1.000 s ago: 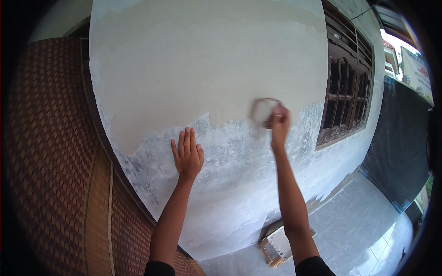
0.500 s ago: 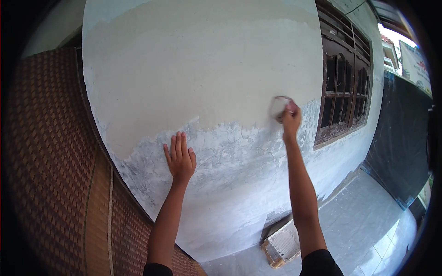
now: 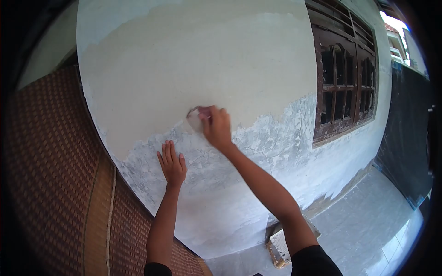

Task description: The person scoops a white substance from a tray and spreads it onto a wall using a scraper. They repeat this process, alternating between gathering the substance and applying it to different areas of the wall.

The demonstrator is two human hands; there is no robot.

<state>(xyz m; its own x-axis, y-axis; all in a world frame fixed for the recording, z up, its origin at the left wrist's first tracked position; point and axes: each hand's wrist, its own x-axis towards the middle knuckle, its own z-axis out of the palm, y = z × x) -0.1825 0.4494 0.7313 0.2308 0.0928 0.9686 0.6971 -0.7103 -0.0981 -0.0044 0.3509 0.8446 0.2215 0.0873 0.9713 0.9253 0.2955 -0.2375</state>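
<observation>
My left hand (image 3: 172, 165) lies flat with its fingers spread on the wall (image 3: 193, 60), over the rough, patchy grey-white band. Up and to the right of it, my right hand (image 3: 218, 128) grips a dark reddish piece of sandpaper (image 3: 196, 115), blurred by motion. The sheet is at the smooth cream part of the wall, just above the ragged edge of the patchy band. Part of it is hidden behind my fingers.
A woven brown panel (image 3: 46, 152) stands along the left. To the right is a dark wooden window (image 3: 343, 87). A dusty, whitish tray-like container (image 3: 278, 246) rests on the grey floor (image 3: 340, 225), partly behind my right arm. A dark sheet (image 3: 407, 133) hangs at far right.
My right hand has swept left across the wall with the sandpaper, from near the window to close by my left hand. My left hand stays flat on the wall; the view has shifted slightly.
</observation>
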